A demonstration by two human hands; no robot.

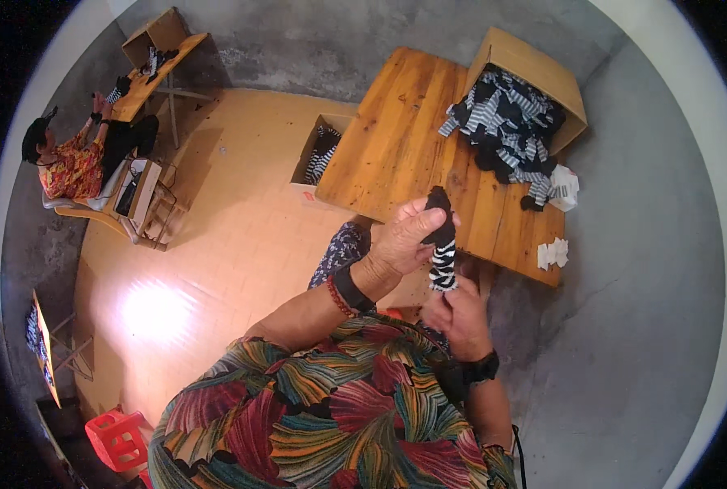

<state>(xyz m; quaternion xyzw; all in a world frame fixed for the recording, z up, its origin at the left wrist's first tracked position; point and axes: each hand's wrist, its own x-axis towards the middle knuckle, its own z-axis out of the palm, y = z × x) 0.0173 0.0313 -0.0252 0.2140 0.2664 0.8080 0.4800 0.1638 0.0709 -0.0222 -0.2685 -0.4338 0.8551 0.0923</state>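
A sock [443, 265] with black and white stripes and a black end is stretched between my hands, in front of the table's near edge. My left hand [406, 238] is closed around its black upper part, the thumb lying across it. Lower down, my right hand [460, 316] pinches the striped end, its fingers partly hidden. Beyond them, a heap of grey-striped and black socks [506, 122] spills from a tipped cardboard box [543, 61] onto the wooden table [404, 122].
Small white paper pieces [552, 254] and a white packet [565, 187] lie by the table's right edge. Left of the table stands an open carton [302, 167] with striped socks inside. Another person [74, 167] sits at a far-left table; a red stool [117, 440] is at lower left.
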